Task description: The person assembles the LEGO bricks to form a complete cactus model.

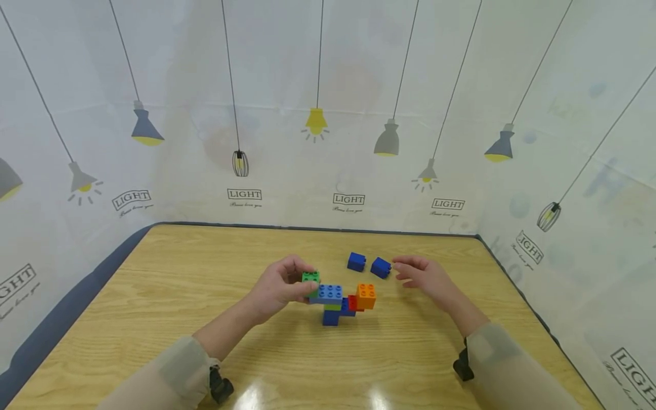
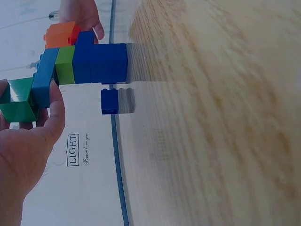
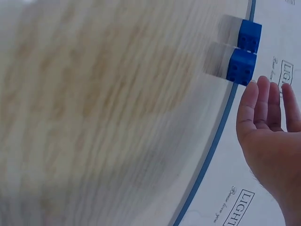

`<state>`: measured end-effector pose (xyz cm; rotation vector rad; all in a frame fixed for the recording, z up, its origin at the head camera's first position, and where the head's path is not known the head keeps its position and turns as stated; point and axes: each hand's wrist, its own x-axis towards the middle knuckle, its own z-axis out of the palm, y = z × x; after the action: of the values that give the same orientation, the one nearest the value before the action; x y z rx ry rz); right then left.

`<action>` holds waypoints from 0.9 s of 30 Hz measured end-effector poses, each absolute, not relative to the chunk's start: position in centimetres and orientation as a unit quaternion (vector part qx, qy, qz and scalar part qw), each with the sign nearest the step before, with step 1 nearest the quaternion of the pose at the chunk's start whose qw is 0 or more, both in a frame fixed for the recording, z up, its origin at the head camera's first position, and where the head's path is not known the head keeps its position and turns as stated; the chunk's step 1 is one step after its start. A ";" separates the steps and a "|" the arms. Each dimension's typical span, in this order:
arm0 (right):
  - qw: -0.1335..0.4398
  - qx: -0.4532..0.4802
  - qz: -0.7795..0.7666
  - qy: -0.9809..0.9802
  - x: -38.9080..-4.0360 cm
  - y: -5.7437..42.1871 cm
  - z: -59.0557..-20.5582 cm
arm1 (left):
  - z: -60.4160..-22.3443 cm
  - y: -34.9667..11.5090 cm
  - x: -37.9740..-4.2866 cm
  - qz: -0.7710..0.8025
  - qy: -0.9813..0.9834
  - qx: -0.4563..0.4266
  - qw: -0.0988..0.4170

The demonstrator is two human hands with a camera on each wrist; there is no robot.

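Note:
My left hand (image 1: 279, 289) grips the left end of a toy brick build, with thumb and fingers around its green brick (image 1: 310, 277). Beside the green one, a light blue brick (image 1: 329, 292) lies across the top. Below come a lime green brick (image 2: 65, 65) and dark blue bricks (image 2: 109, 63). A red brick (image 1: 352, 302) and an orange brick (image 1: 366, 296) form the right end. My right hand (image 1: 424, 279) holds nothing; its fingers reach toward a loose dark blue brick (image 1: 381, 267), close to its studs. Another loose blue brick (image 1: 356, 262) lies left of that one.
Everything stands on a wooden table (image 1: 205, 256) with a dark edge. Behind and along the sides hangs a pale cloth (image 1: 287, 188) printed with lamps and the word LIGHT. A dark band device (image 1: 220, 386) sits at the left wrist.

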<state>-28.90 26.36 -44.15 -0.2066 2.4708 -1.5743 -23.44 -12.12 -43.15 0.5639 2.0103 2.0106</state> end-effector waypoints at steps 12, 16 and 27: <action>0.092 -0.065 -0.488 0.866 -30.9 26.3 -45.1 | -43.3 -12.1 -23.5 0.689 0.687 0.199 0.118; 0.092 -0.062 -0.465 0.878 -31.6 26.1 -45.7 | -43.2 -12.1 -23.5 0.690 0.686 0.199 0.120; 0.097 -0.052 -0.413 0.904 -32.5 24.7 -46.3 | -43.2 -12.1 -23.5 0.691 0.684 0.198 0.122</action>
<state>-32.48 24.70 -46.31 -0.1530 2.6780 -1.2234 -23.46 -12.11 -43.20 0.5785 1.9971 2.0159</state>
